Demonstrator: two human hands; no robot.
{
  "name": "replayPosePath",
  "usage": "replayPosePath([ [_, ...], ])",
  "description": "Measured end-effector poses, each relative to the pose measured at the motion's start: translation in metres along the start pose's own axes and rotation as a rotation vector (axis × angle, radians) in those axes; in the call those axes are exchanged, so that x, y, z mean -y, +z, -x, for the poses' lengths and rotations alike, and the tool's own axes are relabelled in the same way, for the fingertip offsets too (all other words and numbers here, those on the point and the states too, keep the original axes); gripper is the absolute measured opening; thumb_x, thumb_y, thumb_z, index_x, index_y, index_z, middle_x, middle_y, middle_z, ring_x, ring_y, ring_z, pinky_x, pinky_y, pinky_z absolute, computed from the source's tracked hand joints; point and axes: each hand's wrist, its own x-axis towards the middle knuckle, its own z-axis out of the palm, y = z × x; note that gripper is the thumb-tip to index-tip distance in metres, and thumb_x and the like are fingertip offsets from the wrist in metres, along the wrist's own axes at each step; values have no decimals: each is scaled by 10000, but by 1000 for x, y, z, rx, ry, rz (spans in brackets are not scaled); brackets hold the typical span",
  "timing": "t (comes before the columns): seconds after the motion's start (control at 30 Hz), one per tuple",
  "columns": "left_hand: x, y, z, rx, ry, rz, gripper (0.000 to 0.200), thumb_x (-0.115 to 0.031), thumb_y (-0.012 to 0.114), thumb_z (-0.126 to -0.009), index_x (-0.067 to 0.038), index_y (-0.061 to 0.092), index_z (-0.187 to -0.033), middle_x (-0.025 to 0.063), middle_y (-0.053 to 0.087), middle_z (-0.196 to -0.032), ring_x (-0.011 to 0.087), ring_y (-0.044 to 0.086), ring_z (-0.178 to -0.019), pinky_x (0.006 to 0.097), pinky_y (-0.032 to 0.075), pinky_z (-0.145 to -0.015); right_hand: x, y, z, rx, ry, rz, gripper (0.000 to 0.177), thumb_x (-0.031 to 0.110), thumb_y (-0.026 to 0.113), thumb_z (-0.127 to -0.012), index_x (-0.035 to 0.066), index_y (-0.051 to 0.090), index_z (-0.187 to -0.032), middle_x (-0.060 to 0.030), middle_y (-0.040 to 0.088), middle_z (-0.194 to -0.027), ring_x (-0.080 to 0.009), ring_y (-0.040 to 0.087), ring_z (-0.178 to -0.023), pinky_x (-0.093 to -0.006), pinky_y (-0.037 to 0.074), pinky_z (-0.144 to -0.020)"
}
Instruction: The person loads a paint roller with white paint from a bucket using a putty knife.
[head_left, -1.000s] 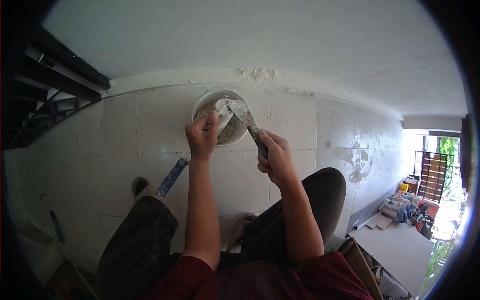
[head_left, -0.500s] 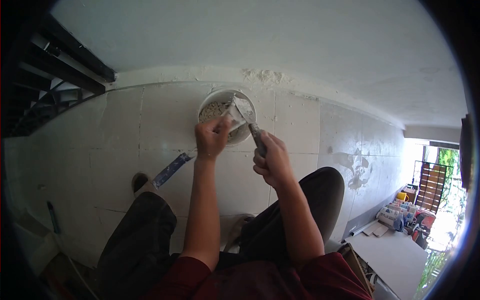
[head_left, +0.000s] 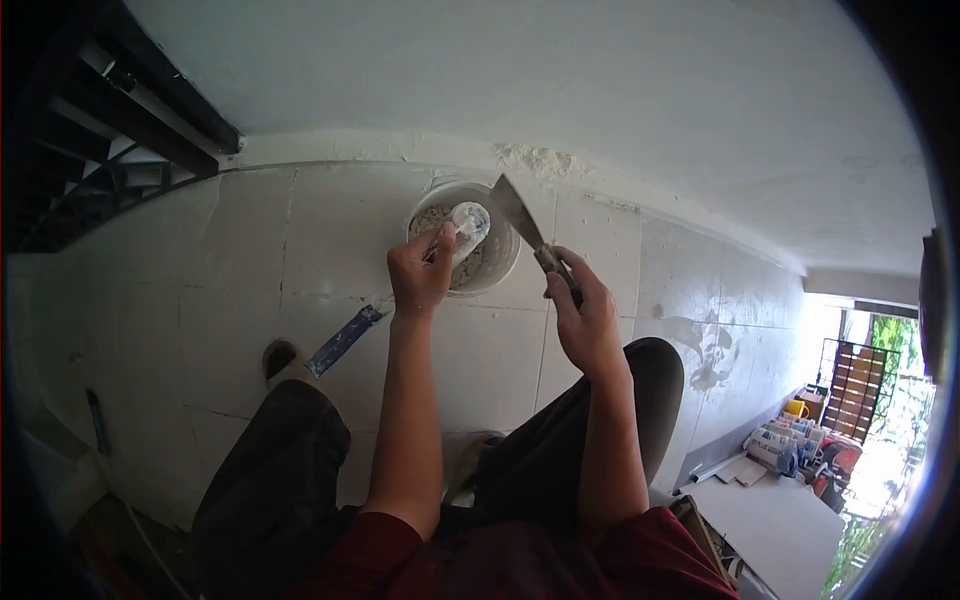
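Note:
My left hand [head_left: 422, 268] is closed round a clear plastic cup [head_left: 470, 222] smeared with white residue. The cup is tilted over a white bucket [head_left: 508, 262], which holds a pale, lumpy material [head_left: 432, 220]. In my right hand [head_left: 585, 310] is a putty knife [head_left: 518, 212], gripped by its handle with the blade pointing up and left. The blade is apart from the cup, above the bucket's right rim. My fingers hide part of both the cup and the knife handle.
A blue-handled tool [head_left: 345, 340] lies on the tiled floor near my left foot [head_left: 283, 360]. White powder [head_left: 540, 160] is spilled along the wall base. Dark stairs [head_left: 130, 110] rise at the left. Bags [head_left: 775, 445] and a white board [head_left: 770, 525] lie at the right.
The putty knife has moved off the cup, to the right, and its blade has turned. My left hand has stayed over the bucket, with the cup turned to show its round end.

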Motion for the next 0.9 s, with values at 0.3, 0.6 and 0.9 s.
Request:
replayPosePath([
  [0.3,2,1,-1,38,17,-74,370,-286,650,-997,17,693,-788,125,527,-533,143,470,-472,341,402,-488,15,28,9,63,-54,428,418,193,602,-1006,218,625,-1423,-184,664,-939,-397,689,-897,-505,532,-799],
  [0.6,2,2,-4,-34,7,-57,407,-292,620,-1021,33,678,-784,153,548,-560,179,492,-488,355,426,-519,8,44,3,59,-91,623,517,135,591,-1000,276,549,-1496,-166,642,-952,-367,695,-876,-482,551,-777],
  [0.9,11,0,0,-98,-29,4,460,-299,612,-1038,39,609,-725,86,428,-530,95,370,-540,342,353,-493,13,59,10,-37,-86,716,574,95,583,-978,323,542,-1504,-169,624,-993,-341,662,-903,-470,544,-763],
])
